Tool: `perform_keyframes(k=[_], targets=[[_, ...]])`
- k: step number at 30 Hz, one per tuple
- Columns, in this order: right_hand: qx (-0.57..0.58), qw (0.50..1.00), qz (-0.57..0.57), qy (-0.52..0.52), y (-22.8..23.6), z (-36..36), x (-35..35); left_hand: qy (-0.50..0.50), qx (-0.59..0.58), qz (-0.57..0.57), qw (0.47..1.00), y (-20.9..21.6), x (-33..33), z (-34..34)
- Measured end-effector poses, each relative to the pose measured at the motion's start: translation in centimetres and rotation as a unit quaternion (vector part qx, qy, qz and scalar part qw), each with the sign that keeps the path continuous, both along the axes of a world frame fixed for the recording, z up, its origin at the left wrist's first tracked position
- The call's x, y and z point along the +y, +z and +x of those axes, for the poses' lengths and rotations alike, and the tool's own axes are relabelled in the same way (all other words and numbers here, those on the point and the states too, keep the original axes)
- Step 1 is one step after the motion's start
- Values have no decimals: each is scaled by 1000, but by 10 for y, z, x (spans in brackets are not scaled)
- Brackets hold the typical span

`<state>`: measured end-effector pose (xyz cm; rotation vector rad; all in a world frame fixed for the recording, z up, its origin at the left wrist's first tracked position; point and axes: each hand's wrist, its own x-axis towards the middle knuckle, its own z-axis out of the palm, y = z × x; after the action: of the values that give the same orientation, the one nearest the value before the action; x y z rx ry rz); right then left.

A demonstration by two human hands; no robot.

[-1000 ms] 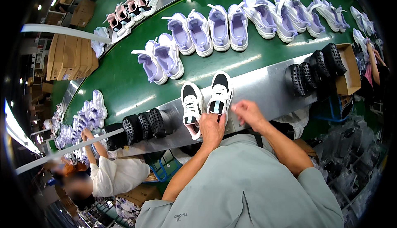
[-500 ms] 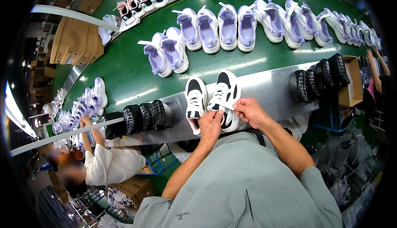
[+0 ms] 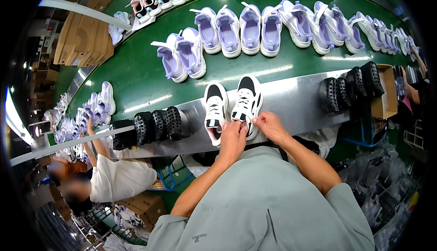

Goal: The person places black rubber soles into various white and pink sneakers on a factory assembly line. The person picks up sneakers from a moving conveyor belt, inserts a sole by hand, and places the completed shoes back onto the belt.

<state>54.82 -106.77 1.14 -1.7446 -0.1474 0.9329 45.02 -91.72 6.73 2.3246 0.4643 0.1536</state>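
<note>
Two white-and-black lace-up sneakers stand side by side in front of me, toes pointing away. My left hand (image 3: 234,135) is closed at the opening of the right-hand sneaker (image 3: 245,97), by its tongue; its fingertips are partly hidden. My right hand (image 3: 270,126) pinches the right side of that same shoe's collar. The left-hand sneaker (image 3: 214,102), with a pinkish lining, stands untouched just left of my left hand. Both shoes rest on the metal ledge (image 3: 291,97).
Purple-and-white sneakers (image 3: 228,30) line the green table (image 3: 136,76). Black studded blocks (image 3: 173,122) sit on the ledge to the left, and more black studded blocks (image 3: 356,81) to the right beside an open carton (image 3: 387,92). A co-worker in white (image 3: 120,178) works at the left.
The white strap stretched across the right-hand sneaker no longer lies over its laces. My right hand has moved slightly left and down to the collar; the left stays at the opening.
</note>
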Motion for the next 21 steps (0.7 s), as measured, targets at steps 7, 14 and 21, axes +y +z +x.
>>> perform_keyframes(k=[7,14,21], targets=[[-284,943,-148,94,29,-20,15,-179,59,200,961,13,30,-52],[-263,955,-12,138,25,18,31,-155,228,92,957,9,17,-17],[-525,809,-254,67,53,152,53,-99,88,65,989,126,53,35]])
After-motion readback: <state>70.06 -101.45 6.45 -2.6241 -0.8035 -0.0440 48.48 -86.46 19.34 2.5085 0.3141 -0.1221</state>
